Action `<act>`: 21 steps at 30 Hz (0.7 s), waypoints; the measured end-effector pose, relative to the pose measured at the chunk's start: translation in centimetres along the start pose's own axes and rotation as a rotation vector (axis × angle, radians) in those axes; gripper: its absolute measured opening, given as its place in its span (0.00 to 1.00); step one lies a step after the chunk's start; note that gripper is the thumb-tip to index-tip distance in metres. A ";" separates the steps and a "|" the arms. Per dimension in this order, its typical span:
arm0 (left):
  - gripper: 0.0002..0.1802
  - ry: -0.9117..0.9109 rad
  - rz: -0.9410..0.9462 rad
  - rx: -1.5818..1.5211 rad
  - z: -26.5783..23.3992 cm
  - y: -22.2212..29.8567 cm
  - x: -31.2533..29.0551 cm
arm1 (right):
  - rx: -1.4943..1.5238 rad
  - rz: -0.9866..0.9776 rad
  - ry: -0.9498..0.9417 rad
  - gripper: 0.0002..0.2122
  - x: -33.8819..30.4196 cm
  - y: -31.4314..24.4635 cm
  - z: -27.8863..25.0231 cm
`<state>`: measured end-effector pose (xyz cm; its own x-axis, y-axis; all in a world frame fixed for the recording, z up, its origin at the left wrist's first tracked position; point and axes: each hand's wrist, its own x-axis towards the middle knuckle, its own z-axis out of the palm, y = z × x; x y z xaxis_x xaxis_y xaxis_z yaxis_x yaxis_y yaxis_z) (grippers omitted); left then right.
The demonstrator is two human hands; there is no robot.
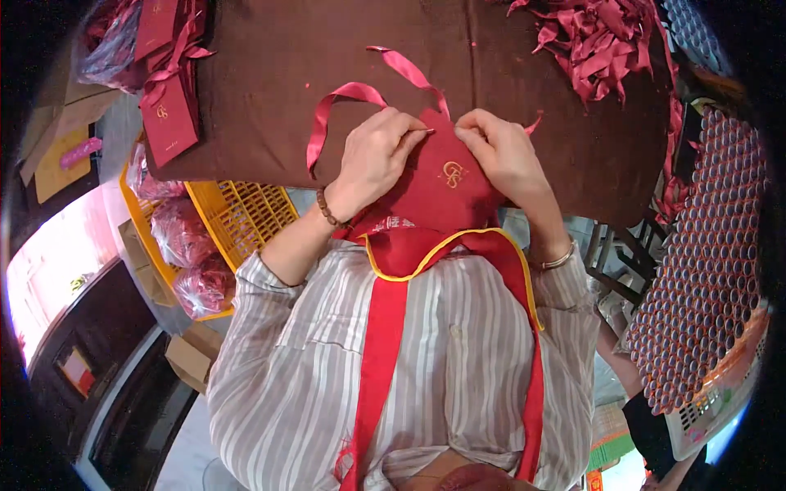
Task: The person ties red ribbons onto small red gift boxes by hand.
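A dark red card or flat pouch (452, 196) with a gold emblem lies tilted in front of my chest, at the table's near edge. A satin ribbon (334, 99) comes from its top, and two loose ends curl away over the table. My left hand (375, 157) is closed, pinching the card's upper left edge between thumb and forefinger. Opposite it, my right hand (506, 155) pinches the upper right edge beside the ribbon. Whether the fingertips also grip ribbon is too small to tell. The card's lower part merges with my red, yellow-edged apron (409, 254).
Similar red cards with ribbons (170, 123) hang over the far left of the brown-covered table (270, 90). A heap of cut ribbons (594, 49) lies at far right. Yellow crates (246, 217) with bagged red goods stand left; a white basket (720, 401) and patterned sheet (696, 254) are right.
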<state>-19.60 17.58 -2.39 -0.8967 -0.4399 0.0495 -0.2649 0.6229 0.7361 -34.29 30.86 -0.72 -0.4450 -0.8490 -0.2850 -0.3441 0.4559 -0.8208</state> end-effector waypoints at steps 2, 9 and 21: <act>0.05 0.010 -0.006 -0.004 -0.1 -0.1 -0.1 | 0.046 0.011 -0.060 0.09 0.8 1.2 0.1; 0.06 0.073 -0.028 -0.052 -0.3 -0.6 -0.8 | 0.096 0.010 -0.256 0.11 2.1 1.6 -1.0; 0.06 -0.030 0.076 0.194 0.3 0.9 -0.5 | 0.144 -0.001 -0.237 0.12 1.5 2.0 0.1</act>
<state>-19.43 18.53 -1.95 -0.9260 -0.3693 0.0776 -0.2570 0.7677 0.5870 -35.56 30.50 -2.83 -0.2331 -0.8960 -0.3780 -0.2154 0.4266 -0.8784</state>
